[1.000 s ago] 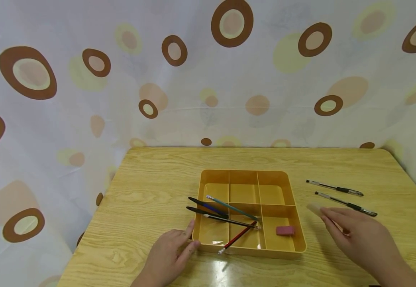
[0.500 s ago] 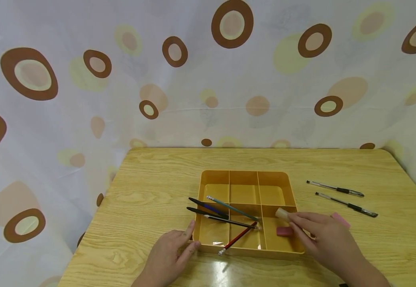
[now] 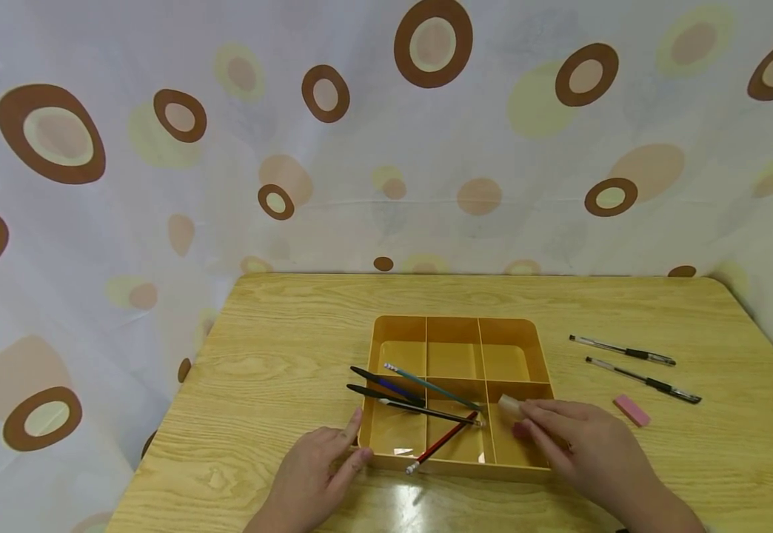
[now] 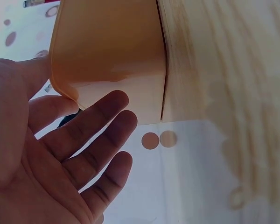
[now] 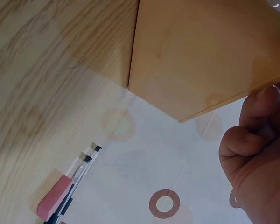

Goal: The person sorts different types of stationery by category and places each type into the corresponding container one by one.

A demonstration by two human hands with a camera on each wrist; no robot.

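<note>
An orange tray (image 3: 453, 468) with several compartments stands on the table. My right hand (image 3: 593, 451) pinches a whitish eraser (image 3: 511, 406) inside the front right compartment. A pink eraser (image 3: 522, 429) lies there too, partly hidden by the fingers. My left hand (image 3: 316, 470) touches the tray's front left corner with thumb and index finger; in the left wrist view its other fingers (image 4: 100, 123) are loosely extended beside the tray wall. Pens and pencils, among them a red-and-black pencil (image 3: 441, 444) and a teal pencil (image 3: 433, 386), lie across the left and middle front compartments.
Right of the tray, two clear pens with black grips, a farther pen (image 3: 623, 349) and a nearer pen (image 3: 643, 379), lie on the table (image 3: 293, 318). Another pink eraser (image 3: 631, 409) lies near them. A patterned cloth (image 3: 360, 148) hangs behind the table.
My right hand has carried the whitish eraser leftward from beside the tray into the front right compartment. The pink eraser on the table has come into view. My left hand has stayed put.
</note>
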